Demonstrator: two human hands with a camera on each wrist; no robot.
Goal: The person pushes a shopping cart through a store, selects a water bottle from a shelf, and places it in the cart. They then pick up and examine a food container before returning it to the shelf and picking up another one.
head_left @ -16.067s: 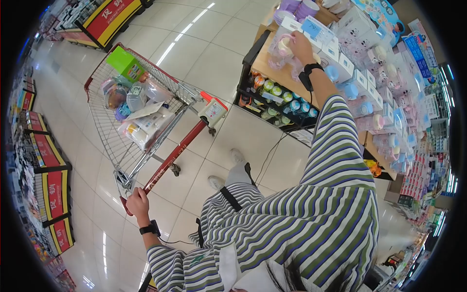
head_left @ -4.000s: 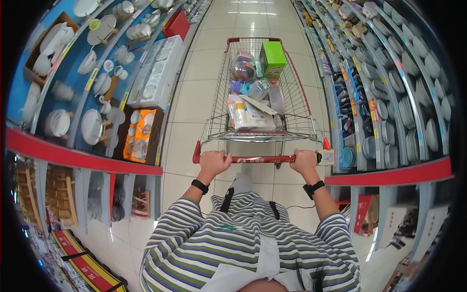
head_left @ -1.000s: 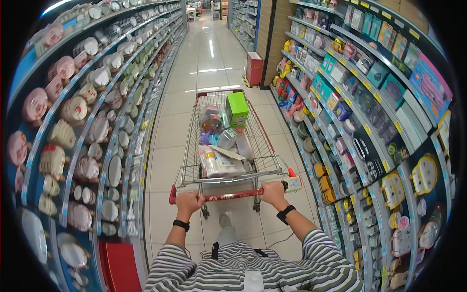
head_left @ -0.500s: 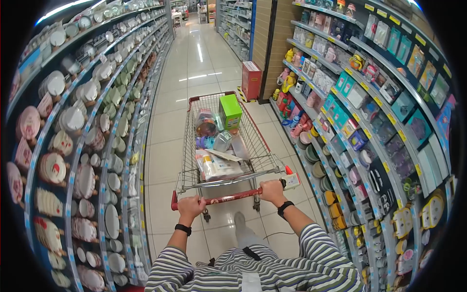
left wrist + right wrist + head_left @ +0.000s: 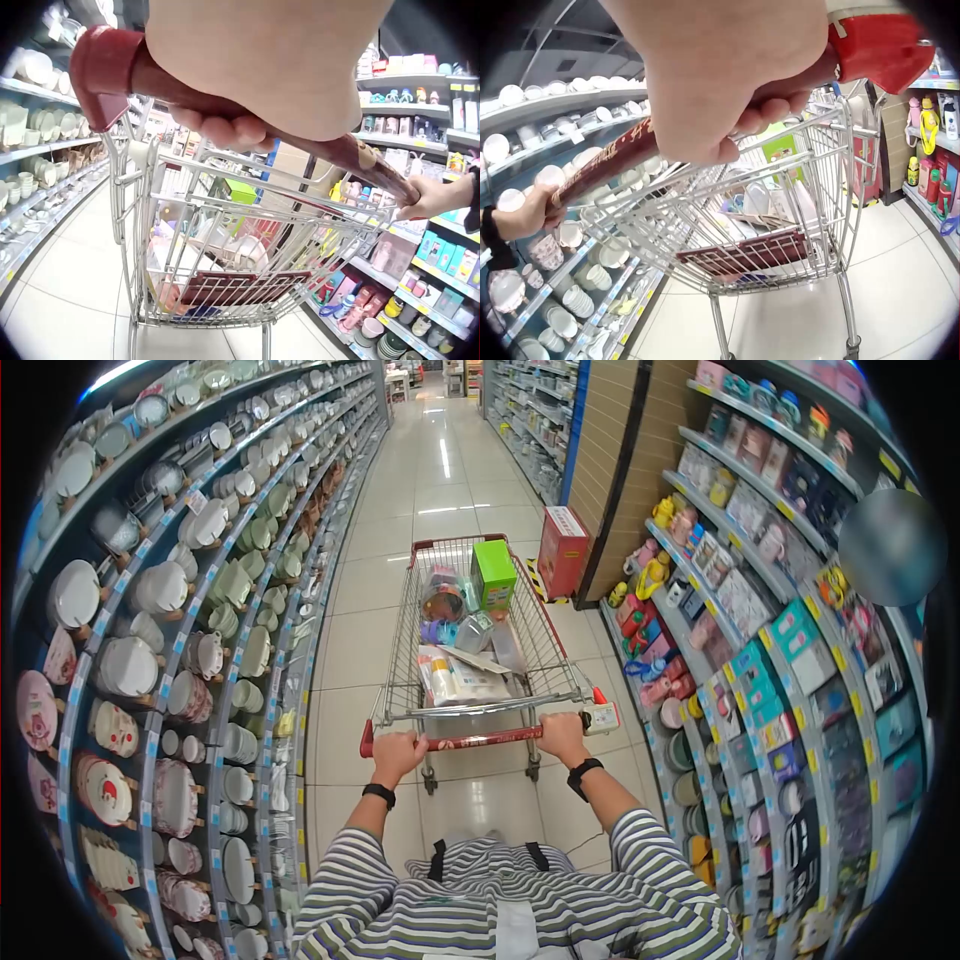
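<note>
Both hands grip the dark red handle bar (image 5: 480,741) of a wire shopping cart. The left hand (image 5: 400,752) is near the bar's left end and the right hand (image 5: 562,736) near its right end, beside a white and red device (image 5: 601,716). In the left wrist view the fingers (image 5: 219,130) curl under the bar; in the right wrist view the right hand's fingers (image 5: 769,114) do the same. The cart holds a green box (image 5: 493,574), a clear container (image 5: 475,632), a round dark item (image 5: 442,602) and white packages (image 5: 460,678).
Shelves of plates and bowls (image 5: 130,666) line the left side. Shelves with bottles and boxed goods (image 5: 760,690) line the right. A red box (image 5: 564,552) stands at the base of a brick-patterned pillar (image 5: 603,470). Tiled floor (image 5: 400,510) runs ahead between the shelves.
The red box and pillar appear nearer and farther right than half a second ago, and the shelves have shifted in view. Both hands still hold the cart's bar.
</note>
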